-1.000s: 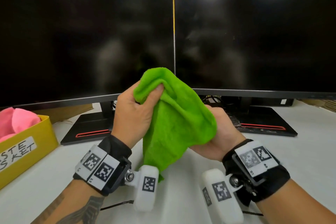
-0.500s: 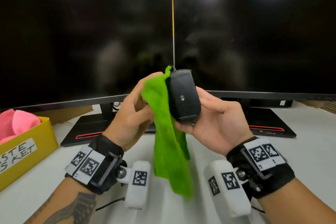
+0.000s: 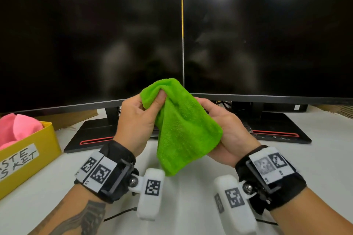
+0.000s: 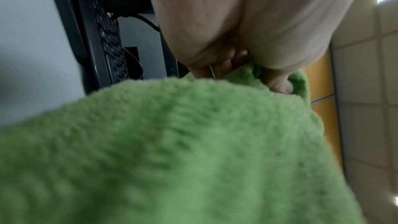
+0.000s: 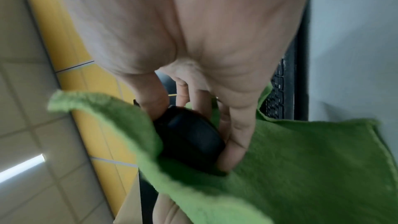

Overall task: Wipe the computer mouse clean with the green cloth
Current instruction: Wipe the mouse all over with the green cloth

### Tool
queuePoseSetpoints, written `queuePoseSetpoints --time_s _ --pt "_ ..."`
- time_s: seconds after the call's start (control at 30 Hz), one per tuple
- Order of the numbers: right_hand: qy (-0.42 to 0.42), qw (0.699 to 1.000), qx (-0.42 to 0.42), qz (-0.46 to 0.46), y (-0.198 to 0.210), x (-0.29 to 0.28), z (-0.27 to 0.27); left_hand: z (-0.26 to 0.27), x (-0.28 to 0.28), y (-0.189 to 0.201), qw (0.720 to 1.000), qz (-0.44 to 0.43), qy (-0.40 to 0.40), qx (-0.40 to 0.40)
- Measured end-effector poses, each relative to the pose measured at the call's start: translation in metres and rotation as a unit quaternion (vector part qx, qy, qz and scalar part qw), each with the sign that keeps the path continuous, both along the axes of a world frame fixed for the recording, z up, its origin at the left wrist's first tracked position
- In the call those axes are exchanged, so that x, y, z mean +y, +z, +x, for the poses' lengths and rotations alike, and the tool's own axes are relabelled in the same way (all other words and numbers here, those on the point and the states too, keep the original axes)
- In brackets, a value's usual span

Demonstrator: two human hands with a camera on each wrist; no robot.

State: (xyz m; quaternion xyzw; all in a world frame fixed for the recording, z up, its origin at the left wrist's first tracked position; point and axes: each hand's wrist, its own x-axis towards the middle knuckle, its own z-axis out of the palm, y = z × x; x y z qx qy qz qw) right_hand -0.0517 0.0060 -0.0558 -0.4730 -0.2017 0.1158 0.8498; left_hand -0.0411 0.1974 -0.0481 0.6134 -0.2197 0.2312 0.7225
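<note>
Computer mouse (image 5: 189, 140): black, held above the desk in front of the two monitors, hidden under the cloth in the head view, partly exposed in the right wrist view. Right hand (image 3: 229, 131) cups it from below, thumb on one side and fingers (image 5: 237, 135) curled round the other. Green cloth (image 3: 183, 126) is draped over the mouse and hangs below both hands. Left hand (image 3: 137, 120) pinches a bunched fold at the cloth's top between thumb and curled fingers. Left monitor (image 3: 89, 44), right monitor (image 3: 267, 40), white desk (image 3: 324, 158). Yellow box (image 3: 36, 149) with pink cloth (image 3: 17, 128) at far left.
</note>
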Motion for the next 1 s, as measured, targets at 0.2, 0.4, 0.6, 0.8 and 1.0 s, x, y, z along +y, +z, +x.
queuePoseSetpoints --time_s 0.2,0.4,0.6,0.8,1.0 --pt "0.015 0.999 0.010 0.032 0.002 -0.004 -0.001 0.001 0.009 0.001 0.996 0.019 -0.085 0.010" --pt "0.028 0.998 0.028 0.045 0.002 -0.006 0.001 -0.001 0.013 0.004 0.994 0.079 -0.077 0.014" --pt "0.005 0.999 0.022 0.048 0.005 -0.009 0.000 -0.001 0.018 0.010 0.993 0.114 0.005 0.009" --pt "0.004 0.997 0.026 0.069 0.012 -0.019 0.001 0.016 0.030 0.012 0.963 0.217 0.159 0.031" --pt "0.007 0.999 -0.020 -0.029 0.033 0.005 -0.013 -0.012 0.046 0.050 0.915 0.346 0.191 0.082"
